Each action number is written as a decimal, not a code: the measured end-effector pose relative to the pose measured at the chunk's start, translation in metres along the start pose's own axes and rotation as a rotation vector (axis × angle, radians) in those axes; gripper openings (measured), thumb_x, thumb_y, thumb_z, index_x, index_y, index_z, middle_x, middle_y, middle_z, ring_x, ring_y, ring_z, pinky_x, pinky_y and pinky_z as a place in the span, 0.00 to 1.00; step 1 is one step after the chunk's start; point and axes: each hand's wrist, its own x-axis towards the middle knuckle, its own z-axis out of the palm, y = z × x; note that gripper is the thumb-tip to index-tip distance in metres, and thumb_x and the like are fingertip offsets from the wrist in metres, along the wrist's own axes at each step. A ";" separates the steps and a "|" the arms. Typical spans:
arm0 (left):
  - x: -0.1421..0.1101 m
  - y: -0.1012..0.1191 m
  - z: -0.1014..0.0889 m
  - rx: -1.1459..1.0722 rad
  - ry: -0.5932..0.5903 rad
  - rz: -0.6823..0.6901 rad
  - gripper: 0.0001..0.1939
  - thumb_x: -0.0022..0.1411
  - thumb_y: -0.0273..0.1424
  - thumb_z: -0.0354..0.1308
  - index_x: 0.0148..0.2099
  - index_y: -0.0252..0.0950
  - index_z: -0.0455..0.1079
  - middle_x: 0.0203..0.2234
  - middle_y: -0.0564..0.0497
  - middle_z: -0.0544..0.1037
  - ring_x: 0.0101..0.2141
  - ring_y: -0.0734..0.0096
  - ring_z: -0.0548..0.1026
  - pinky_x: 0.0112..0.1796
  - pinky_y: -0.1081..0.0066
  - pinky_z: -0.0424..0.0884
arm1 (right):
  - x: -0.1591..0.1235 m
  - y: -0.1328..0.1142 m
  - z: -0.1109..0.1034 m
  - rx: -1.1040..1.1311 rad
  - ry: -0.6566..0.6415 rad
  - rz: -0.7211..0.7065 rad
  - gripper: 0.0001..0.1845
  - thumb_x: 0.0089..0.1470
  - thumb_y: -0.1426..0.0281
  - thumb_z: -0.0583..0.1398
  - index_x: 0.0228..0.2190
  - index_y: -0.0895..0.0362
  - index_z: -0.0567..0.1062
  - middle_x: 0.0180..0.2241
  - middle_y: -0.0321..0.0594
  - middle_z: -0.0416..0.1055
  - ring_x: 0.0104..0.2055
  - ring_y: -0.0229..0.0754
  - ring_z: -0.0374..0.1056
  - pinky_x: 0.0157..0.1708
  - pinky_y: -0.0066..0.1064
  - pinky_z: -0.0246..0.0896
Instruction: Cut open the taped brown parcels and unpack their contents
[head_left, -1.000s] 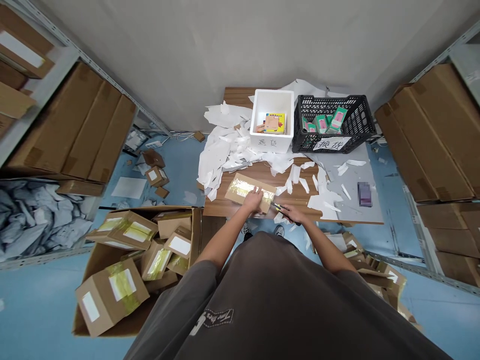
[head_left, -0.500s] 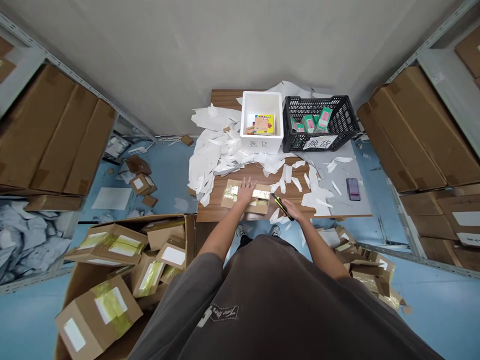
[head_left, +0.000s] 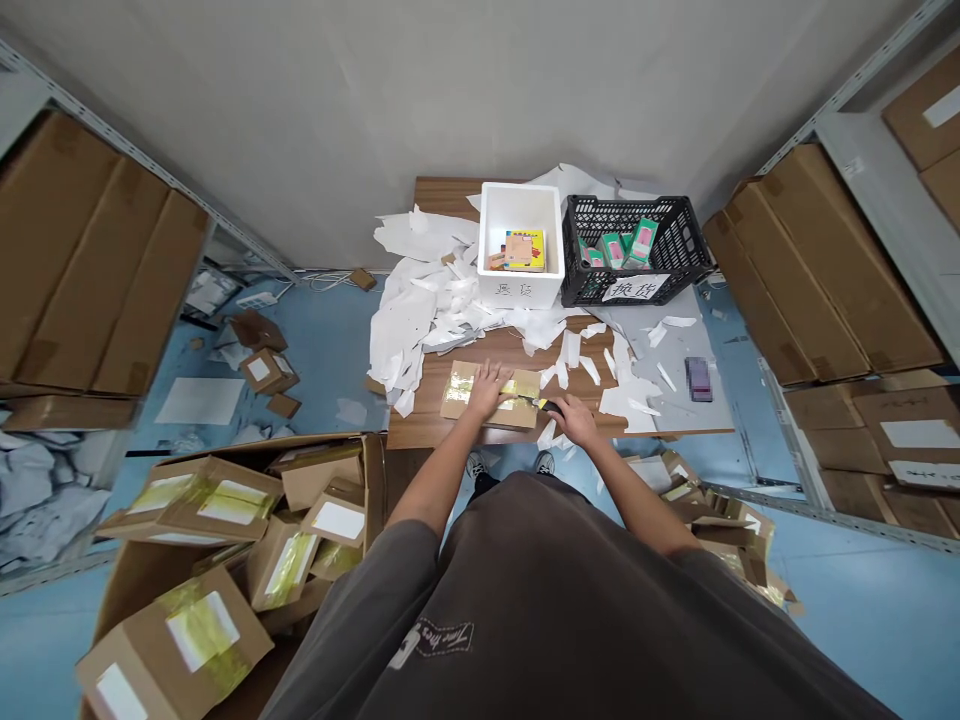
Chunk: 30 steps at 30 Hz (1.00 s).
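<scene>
A flat cardboard box [head_left: 457, 403] with yellowish tape across its top lies near the front edge of the wooden table [head_left: 427, 433]. My left hand [head_left: 489, 388] rests on top of this box, its fingers stretched out and pressing flat. In my right hand [head_left: 576, 418] is a black and yellow utility knife [head_left: 545, 404], gripped by its handle. The blade points left and reaches over the taped top near my left fingers. Whether it has gone into the tape I cannot tell.
Torn white paper [head_left: 405, 320] covers the table's left side. Behind stand a white foam box [head_left: 519, 292] and a black crate [head_left: 637, 290] with green-and-pink packs. A phone [head_left: 698, 380] lies at right. A large carton [head_left: 375, 500] of taped parcels stands at lower left.
My right hand has moved slightly left and turned the knife, bringing its blade over the box's top. My left hand stays on the box. The view has shifted a little.
</scene>
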 end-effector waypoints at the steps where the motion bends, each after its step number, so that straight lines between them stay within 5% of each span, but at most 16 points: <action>1: -0.001 0.000 0.002 -0.002 0.013 0.002 0.39 0.69 0.53 0.65 0.76 0.45 0.65 0.76 0.38 0.62 0.77 0.39 0.51 0.74 0.40 0.47 | 0.001 -0.005 0.002 -0.043 0.003 0.015 0.22 0.76 0.59 0.56 0.63 0.52 0.76 0.52 0.51 0.73 0.54 0.55 0.68 0.52 0.38 0.61; 10: -0.005 0.016 0.019 -0.010 0.116 -0.077 0.37 0.72 0.51 0.62 0.75 0.43 0.66 0.74 0.37 0.64 0.76 0.38 0.53 0.74 0.39 0.47 | -0.018 -0.008 0.016 -0.160 0.076 0.288 0.23 0.77 0.57 0.52 0.63 0.53 0.74 0.53 0.54 0.71 0.53 0.56 0.66 0.50 0.39 0.59; 17: -0.006 0.017 0.024 0.007 0.159 -0.091 0.32 0.74 0.48 0.59 0.74 0.41 0.68 0.73 0.37 0.66 0.75 0.38 0.57 0.73 0.38 0.49 | 0.003 -0.024 0.019 -0.108 0.028 0.231 0.22 0.77 0.58 0.52 0.62 0.52 0.74 0.53 0.53 0.71 0.54 0.55 0.68 0.50 0.39 0.62; 20: -0.007 0.016 0.027 0.015 0.172 -0.094 0.31 0.75 0.46 0.58 0.74 0.42 0.68 0.74 0.37 0.66 0.75 0.39 0.57 0.74 0.37 0.47 | -0.001 0.002 0.008 -0.001 0.136 0.340 0.21 0.75 0.58 0.55 0.60 0.52 0.75 0.51 0.54 0.72 0.53 0.57 0.70 0.52 0.44 0.63; 23: -0.009 0.014 0.029 0.012 0.172 -0.084 0.31 0.76 0.46 0.57 0.75 0.42 0.67 0.74 0.38 0.65 0.76 0.40 0.56 0.74 0.38 0.47 | -0.022 0.055 -0.012 0.105 0.286 0.592 0.23 0.76 0.57 0.52 0.58 0.56 0.76 0.47 0.58 0.73 0.47 0.58 0.72 0.48 0.48 0.65; 25: -0.009 0.014 0.029 0.006 0.167 -0.082 0.32 0.75 0.47 0.58 0.75 0.41 0.67 0.74 0.37 0.65 0.76 0.40 0.54 0.74 0.38 0.47 | -0.035 0.082 -0.021 0.129 0.284 0.540 0.23 0.74 0.56 0.53 0.57 0.56 0.77 0.49 0.59 0.74 0.48 0.59 0.73 0.49 0.48 0.65; 27: -0.009 0.015 0.027 0.002 0.167 -0.086 0.34 0.74 0.49 0.59 0.75 0.41 0.67 0.75 0.37 0.64 0.77 0.39 0.51 0.74 0.38 0.46 | -0.038 0.087 -0.017 0.231 0.282 0.460 0.24 0.72 0.54 0.53 0.57 0.55 0.77 0.51 0.56 0.75 0.51 0.59 0.73 0.50 0.48 0.67; 30: -0.006 0.019 0.022 -0.008 0.169 -0.099 0.36 0.73 0.52 0.59 0.75 0.40 0.67 0.76 0.38 0.61 0.78 0.40 0.48 0.74 0.40 0.46 | -0.023 0.054 0.012 0.526 0.307 0.414 0.29 0.68 0.47 0.54 0.57 0.54 0.75 0.53 0.52 0.77 0.53 0.57 0.74 0.52 0.46 0.69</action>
